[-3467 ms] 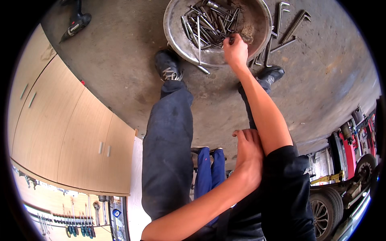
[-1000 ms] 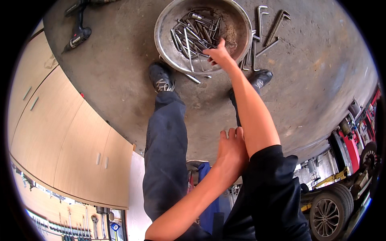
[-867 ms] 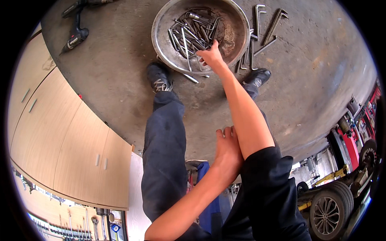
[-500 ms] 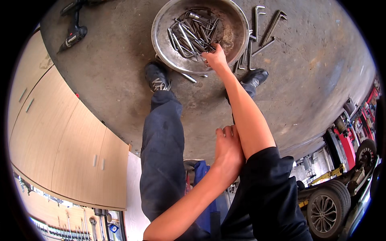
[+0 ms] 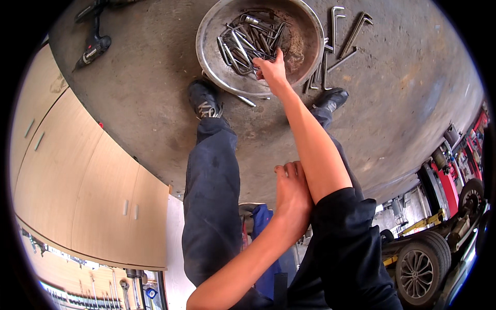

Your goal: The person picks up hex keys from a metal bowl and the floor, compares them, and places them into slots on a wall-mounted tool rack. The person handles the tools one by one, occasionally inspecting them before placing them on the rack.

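In the basin (image 5: 207, 58) at five o'clock, my right hand (image 5: 274, 72) has fingers (image 5: 258, 61) parted over hex keys (image 5: 254, 39), hold hidden; my half-curled left hand (image 5: 293, 191), grip unclear, seemingly steadies that arm (image 5: 316, 144).

Counted one round silver metal bowl (image 5: 207, 51), two bare hands (image 5: 270, 70), two black shoes (image 5: 204, 97), four silver bar handles (image 5: 125, 207), plus grey L-shaped metal hex keys (image 5: 240, 45), way too jumbled to tally.

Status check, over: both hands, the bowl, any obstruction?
Right hand over metal bowl, at tool pile, grip hidden. Left hand against right forearm. Right hand partly blocks view of pile; L-shaped keys right of bowl.
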Tool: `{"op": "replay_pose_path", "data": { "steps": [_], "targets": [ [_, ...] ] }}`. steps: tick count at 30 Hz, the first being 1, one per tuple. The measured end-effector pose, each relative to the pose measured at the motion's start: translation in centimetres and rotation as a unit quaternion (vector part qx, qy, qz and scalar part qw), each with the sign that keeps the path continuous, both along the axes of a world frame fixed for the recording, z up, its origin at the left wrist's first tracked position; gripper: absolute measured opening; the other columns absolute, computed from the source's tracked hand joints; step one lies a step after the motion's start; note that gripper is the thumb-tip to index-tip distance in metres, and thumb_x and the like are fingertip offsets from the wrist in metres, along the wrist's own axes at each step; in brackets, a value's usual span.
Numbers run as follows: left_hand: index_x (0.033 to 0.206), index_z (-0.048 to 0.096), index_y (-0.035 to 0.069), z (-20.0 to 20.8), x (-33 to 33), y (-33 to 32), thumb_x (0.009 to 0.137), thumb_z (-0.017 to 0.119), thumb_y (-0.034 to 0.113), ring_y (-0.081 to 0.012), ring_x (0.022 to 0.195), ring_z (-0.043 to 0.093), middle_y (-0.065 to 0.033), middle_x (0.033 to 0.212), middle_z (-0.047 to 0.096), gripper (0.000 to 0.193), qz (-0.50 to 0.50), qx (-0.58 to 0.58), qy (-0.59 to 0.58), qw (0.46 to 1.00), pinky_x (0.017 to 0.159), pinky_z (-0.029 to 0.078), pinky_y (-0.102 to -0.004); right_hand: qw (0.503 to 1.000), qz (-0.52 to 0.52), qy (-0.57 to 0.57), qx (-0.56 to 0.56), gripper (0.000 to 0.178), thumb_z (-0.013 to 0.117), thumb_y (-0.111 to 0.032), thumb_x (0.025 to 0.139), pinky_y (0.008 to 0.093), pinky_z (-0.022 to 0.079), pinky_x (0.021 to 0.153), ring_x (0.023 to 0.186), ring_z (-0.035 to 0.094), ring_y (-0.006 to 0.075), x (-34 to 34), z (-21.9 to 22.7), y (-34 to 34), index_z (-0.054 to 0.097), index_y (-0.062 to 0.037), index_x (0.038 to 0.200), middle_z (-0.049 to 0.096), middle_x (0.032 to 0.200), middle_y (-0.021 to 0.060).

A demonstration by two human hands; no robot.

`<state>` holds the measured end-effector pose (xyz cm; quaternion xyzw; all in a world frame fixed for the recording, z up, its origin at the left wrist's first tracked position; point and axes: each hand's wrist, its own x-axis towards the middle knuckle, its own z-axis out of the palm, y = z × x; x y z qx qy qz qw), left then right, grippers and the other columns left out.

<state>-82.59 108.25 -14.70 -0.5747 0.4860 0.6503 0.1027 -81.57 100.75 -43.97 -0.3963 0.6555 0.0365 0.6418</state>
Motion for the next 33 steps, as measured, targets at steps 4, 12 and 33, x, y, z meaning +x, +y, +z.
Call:
{"op": "replay_pose_path", "data": {
  "steps": [4, 12, 33],
  "targets": [
    [0.127, 0.050, 0.002, 0.6, 0.5, -0.8, 0.076, 0.060, 0.027, -0.0291, 0.112, 0.042, -0.0148, 0.120, 0.050, 0.057, -0.050, -0.014, 0.037, 0.998, 0.098, 0.030, -0.0466, 0.996, 0.078, -0.012, -0.032, 0.102, 0.065, -0.008, 0.073, 0.0310, 0.046, 0.045, 0.052, 0.054, 0.0154, -0.6, -1.1, -0.1, -0.003, -0.0054, 0.148, 0.055, 0.067, 0.0070],
    [0.128, 0.049, 0.001, 0.8, 1.3, -0.7, 0.076, 0.062, 0.027, -0.0300, 0.111, 0.043, -0.0155, 0.118, 0.048, 0.060, -0.048, -0.032, 0.027, 0.998, 0.097, 0.031, -0.0475, 0.982, -0.167, -0.070, 0.052, 0.072, 0.065, -0.006, 0.077, 0.0348, 0.050, 0.047, 0.052, 0.055, 0.0183, 1.0, 1.0, -1.0, 0.022, -0.0044, 0.134, 0.053, 0.072, 0.0073],
    [0.108, 0.057, 0.000, -0.1, 2.2, -1.8, 0.076, 0.059, 0.015, -0.0284, 0.096, 0.053, -0.0151, 0.096, 0.054, 0.036, 0.207, -0.075, 0.025, 0.975, 0.082, 0.040, -0.0406, 0.812, 0.505, 0.164, -0.242, 0.068, 0.052, -0.020, 0.079, 0.0480, 0.052, 0.076, 0.085, 0.065, 0.0391, 0.5, 0.8, -7.2, 0.032, -0.0368, 0.142, 0.066, 0.092, 0.0217]
  ]
}}
